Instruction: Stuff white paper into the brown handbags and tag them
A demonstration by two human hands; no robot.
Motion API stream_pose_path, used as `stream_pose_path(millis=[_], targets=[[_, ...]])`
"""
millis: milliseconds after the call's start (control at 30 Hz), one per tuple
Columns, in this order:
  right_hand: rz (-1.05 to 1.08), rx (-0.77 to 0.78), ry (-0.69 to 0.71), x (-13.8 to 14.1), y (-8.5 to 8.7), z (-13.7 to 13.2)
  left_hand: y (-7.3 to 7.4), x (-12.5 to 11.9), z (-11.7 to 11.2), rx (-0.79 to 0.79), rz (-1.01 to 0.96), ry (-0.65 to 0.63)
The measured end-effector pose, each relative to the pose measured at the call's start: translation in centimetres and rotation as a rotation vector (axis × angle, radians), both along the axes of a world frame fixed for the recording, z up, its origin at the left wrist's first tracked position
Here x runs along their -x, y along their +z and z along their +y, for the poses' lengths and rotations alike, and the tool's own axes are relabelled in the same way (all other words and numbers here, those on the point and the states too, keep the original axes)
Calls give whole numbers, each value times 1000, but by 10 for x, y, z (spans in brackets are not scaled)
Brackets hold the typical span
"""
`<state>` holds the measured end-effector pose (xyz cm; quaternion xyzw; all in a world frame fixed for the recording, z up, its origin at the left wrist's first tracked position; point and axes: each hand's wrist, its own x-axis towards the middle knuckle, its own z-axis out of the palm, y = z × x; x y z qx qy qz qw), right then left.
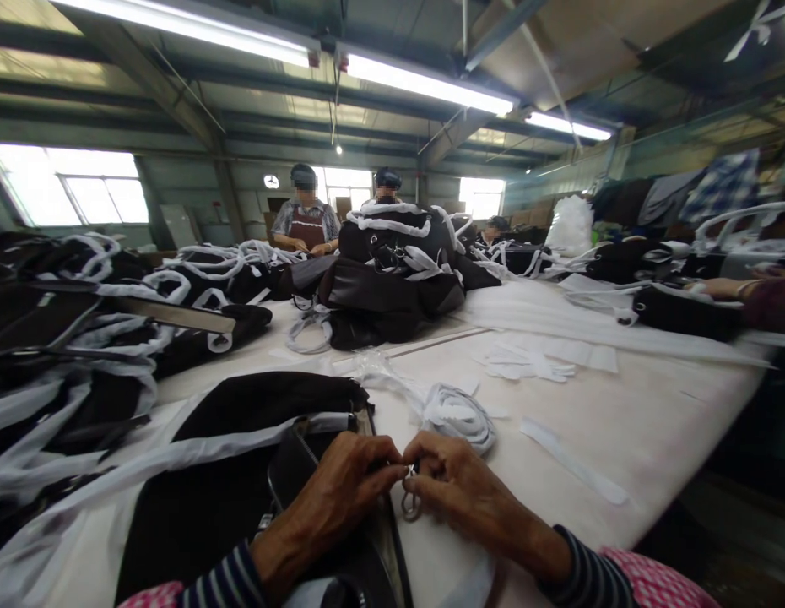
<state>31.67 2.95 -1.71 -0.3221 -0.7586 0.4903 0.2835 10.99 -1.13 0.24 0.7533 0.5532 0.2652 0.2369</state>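
Note:
My left hand (342,490) and my right hand (459,485) meet at the near edge of the table, both pinched on a small metal ring clasp (410,500) that hangs between the fingertips. Under my left hand lies a black bag (240,473) with white straps across it. A coil of white strap (459,414) sits just beyond my right hand.
A heap of black bags with white straps (82,338) fills the left side, and another pile (392,270) stands mid-table. White strips (570,460) lie on the white table (652,422). Other people (305,221) work at the far end; another person's arm (734,291) rests at right.

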Motion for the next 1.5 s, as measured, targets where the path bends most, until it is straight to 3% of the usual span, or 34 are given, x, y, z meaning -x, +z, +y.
stream_pose_path(millis=[200,300,367,500,567,733,1033,1300,1500], targets=[[141,160,23,19,16,14,29,9,-2,-52,-66,46],[219,163,57,28,18,22,44,17,-5,-50,2,82],[155,101,82,33,15,24,48,23,-9,-30,61,71],[-148,-299,54,38,4,17,39,31,-17,-15,223,52],[-255,-420,36,38,2,12,32,36,-20,-62,309,10],[-338,-445,23,36,4,11,19,40,-26,-109,454,-155],[-474,-536,55,37,3,14,15,33,-11,-22,556,-187],[-357,-479,30,36,-7,13,4,40,-13,-192,635,-204],[-305,-508,8,37,-13,13,5,32,-13,-99,777,-159]])
